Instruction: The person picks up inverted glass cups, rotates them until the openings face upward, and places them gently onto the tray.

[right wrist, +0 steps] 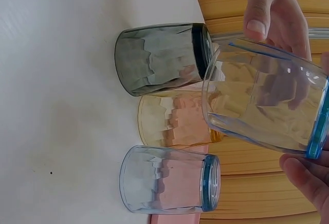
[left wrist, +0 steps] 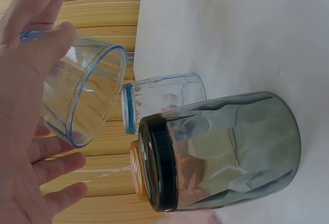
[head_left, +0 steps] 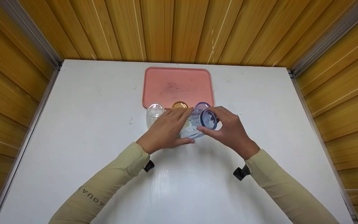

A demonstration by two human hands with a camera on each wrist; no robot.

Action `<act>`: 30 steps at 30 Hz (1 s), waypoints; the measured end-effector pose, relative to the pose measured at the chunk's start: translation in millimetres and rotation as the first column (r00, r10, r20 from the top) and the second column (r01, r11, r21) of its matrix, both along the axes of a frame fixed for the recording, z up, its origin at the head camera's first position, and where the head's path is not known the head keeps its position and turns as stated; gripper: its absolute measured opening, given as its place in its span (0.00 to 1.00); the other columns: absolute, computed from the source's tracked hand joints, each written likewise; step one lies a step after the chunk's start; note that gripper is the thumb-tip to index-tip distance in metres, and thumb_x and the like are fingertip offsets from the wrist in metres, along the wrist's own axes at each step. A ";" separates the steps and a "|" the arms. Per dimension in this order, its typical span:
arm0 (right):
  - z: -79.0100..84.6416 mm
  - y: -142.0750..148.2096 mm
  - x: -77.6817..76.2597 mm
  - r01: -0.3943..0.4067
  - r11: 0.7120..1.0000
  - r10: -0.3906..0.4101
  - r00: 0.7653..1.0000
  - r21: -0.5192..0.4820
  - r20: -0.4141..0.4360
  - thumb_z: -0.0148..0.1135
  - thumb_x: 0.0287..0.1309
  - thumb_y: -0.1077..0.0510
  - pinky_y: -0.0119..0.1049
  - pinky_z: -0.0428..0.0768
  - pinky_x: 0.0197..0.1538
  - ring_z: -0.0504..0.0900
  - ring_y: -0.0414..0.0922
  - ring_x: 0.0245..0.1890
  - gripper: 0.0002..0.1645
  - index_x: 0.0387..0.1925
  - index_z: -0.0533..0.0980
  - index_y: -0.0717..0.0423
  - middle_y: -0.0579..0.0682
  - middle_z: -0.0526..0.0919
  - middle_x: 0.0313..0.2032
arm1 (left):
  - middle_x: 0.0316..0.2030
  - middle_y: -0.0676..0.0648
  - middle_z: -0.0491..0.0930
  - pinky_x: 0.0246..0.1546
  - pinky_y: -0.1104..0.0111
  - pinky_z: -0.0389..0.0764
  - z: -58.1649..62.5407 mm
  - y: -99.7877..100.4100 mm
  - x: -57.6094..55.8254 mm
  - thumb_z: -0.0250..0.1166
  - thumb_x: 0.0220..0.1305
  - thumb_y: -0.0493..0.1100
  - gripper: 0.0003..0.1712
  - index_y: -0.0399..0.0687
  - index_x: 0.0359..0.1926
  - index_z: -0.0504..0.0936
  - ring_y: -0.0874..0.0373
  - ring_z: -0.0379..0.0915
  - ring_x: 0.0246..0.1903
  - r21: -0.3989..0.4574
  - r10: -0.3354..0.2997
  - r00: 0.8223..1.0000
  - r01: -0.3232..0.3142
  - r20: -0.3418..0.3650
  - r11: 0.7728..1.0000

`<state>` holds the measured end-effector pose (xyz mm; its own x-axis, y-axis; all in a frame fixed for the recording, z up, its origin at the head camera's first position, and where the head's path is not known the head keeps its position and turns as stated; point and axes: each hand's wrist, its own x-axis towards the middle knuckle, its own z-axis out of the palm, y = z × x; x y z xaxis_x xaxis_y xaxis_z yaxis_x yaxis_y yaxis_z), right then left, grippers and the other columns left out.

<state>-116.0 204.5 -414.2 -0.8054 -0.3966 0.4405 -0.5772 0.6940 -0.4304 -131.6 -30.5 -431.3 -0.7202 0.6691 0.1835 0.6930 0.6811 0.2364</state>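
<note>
My right hand (head_left: 228,126) holds a blue-tinted drinking glass (head_left: 194,124) by its thick blue base, between thumb and fingers. The glass is tilted over on its side, mouth toward my left hand (head_left: 165,129). The left fingers reach straight along the glass, with the thumb (left wrist: 54,41) overlapping its side near the mouth. Below and behind stand three more glasses, upside down on the table: a smoky grey glass (left wrist: 236,152) with a dark base, an amber glass (right wrist: 169,118) and a second blue glass (right wrist: 164,180).
A pink tray (head_left: 179,84) lies behind the standing glasses on the white table (head_left: 104,93). Wood-patterned panels (head_left: 166,31) rise at the back and both sides. A small black camera hangs under each wrist.
</note>
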 end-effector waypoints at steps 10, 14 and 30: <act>0.3 -1.1 1.4 0.002 1.000 -0.002 1.000 -0.012 -0.011 0.74 0.47 0.43 0.31 0.85 0.39 0.83 0.40 0.39 0.38 0.56 0.75 0.58 0.51 0.83 0.46 | 0.67 0.46 0.66 0.70 0.52 0.64 -0.8 1.0 -0.2 0.65 0.51 0.72 0.58 0.49 0.74 0.54 0.52 0.62 0.67 0.008 0.002 1.000 -0.002 0.013 1.000; 0.0 -0.9 1.4 -0.010 1.000 0.009 1.000 -0.024 -0.015 0.74 0.48 0.43 0.31 0.85 0.39 0.83 0.41 0.39 0.37 0.56 0.75 0.58 0.51 0.83 0.46 | 0.67 0.47 0.66 0.70 0.53 0.64 1.1 0.5 0.3 0.64 0.52 0.72 0.57 0.49 0.74 0.54 0.53 0.62 0.67 -0.001 0.002 1.000 -0.002 0.022 1.000; 0.9 -0.9 3.0 -0.013 1.000 0.013 0.994 -0.001 0.113 0.72 0.48 0.39 0.31 0.84 0.42 0.79 0.38 0.41 0.44 0.61 0.69 0.56 0.48 0.79 0.52 | 0.65 0.48 0.69 0.69 0.54 0.66 1.8 -2.7 -1.4 0.65 0.53 0.69 0.52 0.48 0.71 0.58 0.53 0.65 0.65 0.023 -0.033 0.999 0.034 -0.033 0.999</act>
<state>-113.0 203.6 -413.4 -0.8449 -0.4070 0.3471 -0.5336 0.6871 -0.4932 -133.0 -33.2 -429.5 -0.6907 0.6880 0.2227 0.7230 0.6517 0.2291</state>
